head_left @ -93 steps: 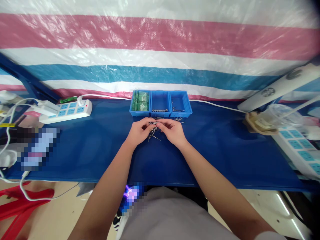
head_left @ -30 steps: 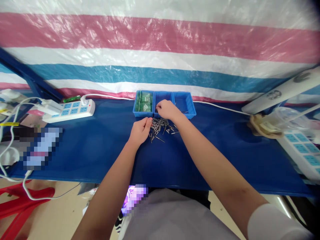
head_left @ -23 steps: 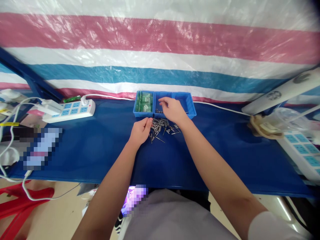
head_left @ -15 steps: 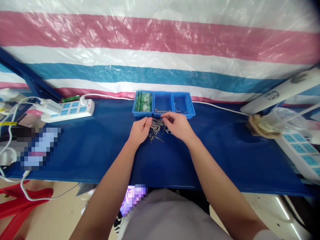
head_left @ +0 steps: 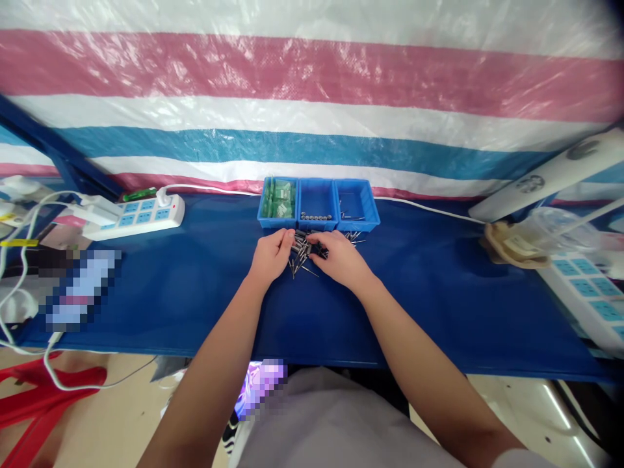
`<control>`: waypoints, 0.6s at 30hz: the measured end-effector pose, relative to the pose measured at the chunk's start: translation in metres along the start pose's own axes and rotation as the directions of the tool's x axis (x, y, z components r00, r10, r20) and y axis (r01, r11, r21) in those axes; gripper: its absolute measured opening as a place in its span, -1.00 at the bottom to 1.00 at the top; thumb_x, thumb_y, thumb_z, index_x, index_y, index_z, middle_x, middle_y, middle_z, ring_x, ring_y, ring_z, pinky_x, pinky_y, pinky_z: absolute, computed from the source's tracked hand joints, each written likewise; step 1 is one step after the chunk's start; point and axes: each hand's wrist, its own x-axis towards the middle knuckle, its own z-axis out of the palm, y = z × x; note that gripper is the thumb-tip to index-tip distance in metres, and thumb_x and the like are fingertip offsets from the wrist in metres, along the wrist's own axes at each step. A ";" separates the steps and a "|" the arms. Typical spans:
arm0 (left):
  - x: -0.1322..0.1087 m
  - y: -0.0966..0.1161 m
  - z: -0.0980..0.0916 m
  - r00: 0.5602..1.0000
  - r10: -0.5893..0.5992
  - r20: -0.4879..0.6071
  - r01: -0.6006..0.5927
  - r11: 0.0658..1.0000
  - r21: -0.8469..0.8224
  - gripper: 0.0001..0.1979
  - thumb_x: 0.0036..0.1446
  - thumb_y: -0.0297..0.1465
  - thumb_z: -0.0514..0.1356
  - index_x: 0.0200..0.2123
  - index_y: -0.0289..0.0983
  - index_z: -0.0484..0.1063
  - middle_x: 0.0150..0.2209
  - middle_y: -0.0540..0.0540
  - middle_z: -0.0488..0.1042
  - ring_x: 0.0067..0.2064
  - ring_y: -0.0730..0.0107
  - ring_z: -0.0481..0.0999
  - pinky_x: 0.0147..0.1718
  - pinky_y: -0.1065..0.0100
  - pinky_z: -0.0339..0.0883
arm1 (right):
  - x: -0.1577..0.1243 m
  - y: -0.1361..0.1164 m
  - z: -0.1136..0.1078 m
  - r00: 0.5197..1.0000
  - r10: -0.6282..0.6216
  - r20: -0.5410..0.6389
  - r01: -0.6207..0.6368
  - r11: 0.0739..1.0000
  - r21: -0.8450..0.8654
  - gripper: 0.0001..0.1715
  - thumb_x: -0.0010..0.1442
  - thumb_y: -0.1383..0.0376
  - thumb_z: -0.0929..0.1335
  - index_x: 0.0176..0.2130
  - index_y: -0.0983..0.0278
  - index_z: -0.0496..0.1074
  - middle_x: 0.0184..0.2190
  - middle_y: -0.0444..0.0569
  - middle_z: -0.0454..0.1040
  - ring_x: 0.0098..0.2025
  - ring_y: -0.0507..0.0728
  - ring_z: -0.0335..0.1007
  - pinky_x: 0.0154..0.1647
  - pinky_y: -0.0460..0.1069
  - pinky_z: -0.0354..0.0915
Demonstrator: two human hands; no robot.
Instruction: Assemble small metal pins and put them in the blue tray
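Observation:
A heap of thin metal pins and short grey cylinders point(head_left: 301, 258) lies on the blue table between my hands. My left hand point(head_left: 273, 257) is closed at the heap's left edge, thumb up against the curled fingers; what it holds is hidden. From the right, my right hand point(head_left: 341, 259) reaches over the heap with thumb and forefinger apart around some pieces. Behind stand three joined blue bins. Green packets point(head_left: 279, 198) fill the left bin, small round metal pieces point(head_left: 316, 217) line the front of the middle bin point(head_left: 316, 192), and a few pins lie in the right bin point(head_left: 358, 195).
A white power strip point(head_left: 139, 218) and a phone point(head_left: 85, 286) with cables are at the left. On the right are a plastic cup point(head_left: 541, 237), a second power strip point(head_left: 585, 286) and a slanting white tube point(head_left: 550, 175). A striped sheet point(head_left: 312, 110) hangs behind the table.
My right hand has moved down and left from the middle bin's front edge to the heap, uncovering the row of metal pieces and some pins by the right bin. My left hand stays put.

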 end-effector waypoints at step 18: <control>0.000 -0.001 0.002 1.000 0.023 0.013 -0.022 0.999 -0.029 -0.58 0.37 -0.10 0.10 -0.42 -0.26 0.45 -0.56 0.04 0.39 -0.51 0.49 0.33 -0.45 0.41 0.20 | 0.002 -0.008 -0.004 0.976 0.064 -0.207 -0.002 0.958 0.288 -0.53 -0.01 0.45 0.39 -0.06 0.24 0.54 -0.17 0.02 0.50 -0.16 0.18 0.46 -0.06 0.10 0.46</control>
